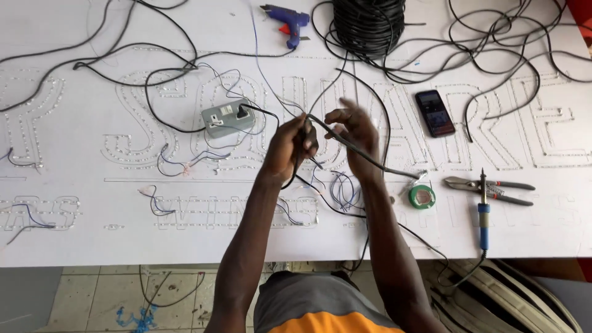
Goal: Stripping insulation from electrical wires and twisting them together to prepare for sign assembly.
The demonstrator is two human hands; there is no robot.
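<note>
A black cable (345,143) is held up over the middle of the white surface (74,246), between both hands. The left hand (288,148) has its fingers curled tight around one end of it, near a stripped tip. The right hand (353,132) pinches the cable a little further along, with thumb and forefinger pressed together and the other fingers loosely spread above. From there the cable slopes down toward the right, to a green roll of tape (422,197) lying near the front edge.

Just right of the tape lie a pair of pliers (490,187) and a soldering iron (484,213) with a blue handle. A dark smartphone (435,113) rests further back on the right. Left of the hands sits a grey socket box (228,117) with a plug in it. At the back edge are a coil of black cable (369,24) and a blue glue gun (287,21). The surface bears large letter outlines dotted with small lights, with loose wires strewn over them.
</note>
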